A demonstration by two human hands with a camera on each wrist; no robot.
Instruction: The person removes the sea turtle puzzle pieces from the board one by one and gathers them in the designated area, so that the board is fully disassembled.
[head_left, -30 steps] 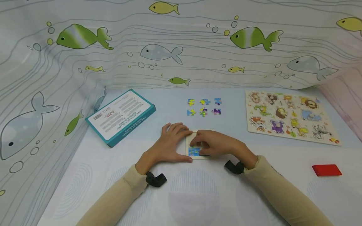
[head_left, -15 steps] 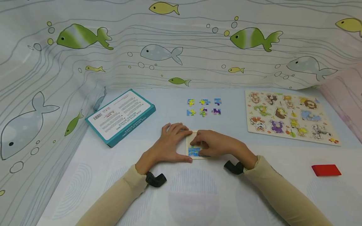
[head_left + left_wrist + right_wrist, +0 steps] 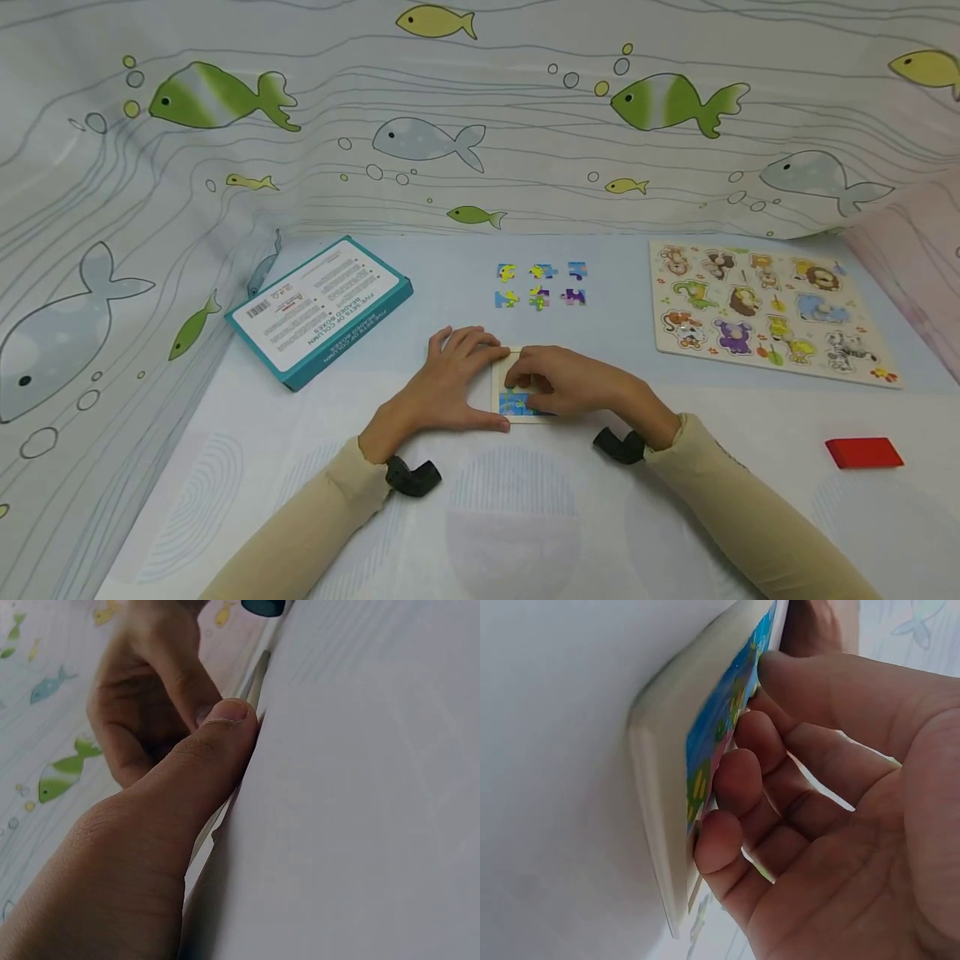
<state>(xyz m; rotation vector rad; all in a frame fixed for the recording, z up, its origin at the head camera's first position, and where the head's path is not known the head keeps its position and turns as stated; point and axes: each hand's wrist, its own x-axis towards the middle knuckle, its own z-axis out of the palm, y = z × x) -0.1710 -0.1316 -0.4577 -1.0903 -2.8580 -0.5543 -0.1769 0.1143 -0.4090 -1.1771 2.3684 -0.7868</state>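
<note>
A small light wooden puzzle tray lies on the table between the hands, its near part filled with blue jigsaw pieces. My left hand holds the tray from the left, thumb at its near edge and index finger by its far edge. In the left wrist view the thumb presses the tray's edge. My right hand bends over the tray with curled fingers. Seen from the right wrist, its thumb and fingertips touch the colourful pieces. The right hand hides much of the tray.
Several loose jigsaw pieces lie in two rows beyond the tray. A teal and white box sits at the left. An animal peg puzzle board lies at the right, with a red block nearer. A fish-patterned cloth hangs behind.
The right thumb and fingertips shift very slightly over the blue pieces. The left hand and the tray stay in place.
</note>
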